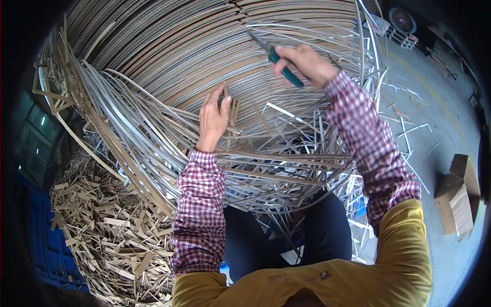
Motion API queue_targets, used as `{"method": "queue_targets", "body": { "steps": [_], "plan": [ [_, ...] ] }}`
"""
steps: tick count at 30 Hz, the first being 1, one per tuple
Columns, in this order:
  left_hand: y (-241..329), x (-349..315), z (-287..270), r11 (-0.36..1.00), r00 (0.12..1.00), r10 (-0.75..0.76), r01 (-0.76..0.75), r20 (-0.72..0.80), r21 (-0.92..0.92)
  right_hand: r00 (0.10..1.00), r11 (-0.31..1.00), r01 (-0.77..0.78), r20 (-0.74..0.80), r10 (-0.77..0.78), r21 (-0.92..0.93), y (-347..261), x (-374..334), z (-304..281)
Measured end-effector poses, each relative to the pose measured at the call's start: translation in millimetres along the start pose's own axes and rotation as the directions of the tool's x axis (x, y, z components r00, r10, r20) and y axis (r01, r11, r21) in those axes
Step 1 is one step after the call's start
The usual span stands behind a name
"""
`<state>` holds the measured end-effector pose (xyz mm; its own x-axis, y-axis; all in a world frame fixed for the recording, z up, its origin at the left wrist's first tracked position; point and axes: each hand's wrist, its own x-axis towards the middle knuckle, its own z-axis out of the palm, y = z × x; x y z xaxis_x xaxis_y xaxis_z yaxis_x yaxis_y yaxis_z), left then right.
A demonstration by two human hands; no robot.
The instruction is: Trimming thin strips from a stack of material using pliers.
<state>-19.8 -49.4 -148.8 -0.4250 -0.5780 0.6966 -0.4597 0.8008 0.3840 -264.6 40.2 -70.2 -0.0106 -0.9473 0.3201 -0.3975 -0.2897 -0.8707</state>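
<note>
My right hand [302,61] is raised over the stack and gripping a pair of green-handled shears [292,77]. Their metal blades point up and to the left; whether the blades are apart is hard to see. My left hand [214,113] rests at the near part of a wide stack of layered brown and grey strips [204,66]. Its fingers are stretched out and its thumb stands apart. A short brown strip [225,89] shows between index finger and thumb, and I cannot tell whether they touch it. Loose narrow strips [276,179] hang in a tangle below both hands, across my lap.
A bundle of long strips [123,117] curves down the left side. Below it lies a heap of short cut brown pieces [112,225], beside a blue crate [46,240]. At right, an open cardboard box [458,199] and scattered white strips [409,138] lie on the grey floor [429,123].
</note>
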Motion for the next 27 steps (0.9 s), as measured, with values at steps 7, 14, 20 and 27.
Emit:
{"method": "queue_targets", "body": {
  "steps": [7,14,20,27],
  "plan": [
    [-4,-4,-4,0.999,0.999,0.038,-0.038,-0.032,0.02,0.982,0.93,-0.175,-0.01,0.188,0.323,-17,26,-3],
    [-6,-8,-4,0.999,0.998,0.044,-0.045,-0.039,-0.018,0.975,0.905,-0.191,-0.037,0.221,0.379,-20,21,-8],
    [0,-1,-2,0.998,0.998,0.036,-0.038,-0.048,-0.046,0.98,0.968,-0.099,-0.148,0.135,0.23,-16,26,3],
    [35,7,-17,0.953,0.91,0.265,-0.298,-0.32,-0.059,0.933,0.959,-0.215,0.251,0.258,-0.186,84,-89,88]
  ]
}}
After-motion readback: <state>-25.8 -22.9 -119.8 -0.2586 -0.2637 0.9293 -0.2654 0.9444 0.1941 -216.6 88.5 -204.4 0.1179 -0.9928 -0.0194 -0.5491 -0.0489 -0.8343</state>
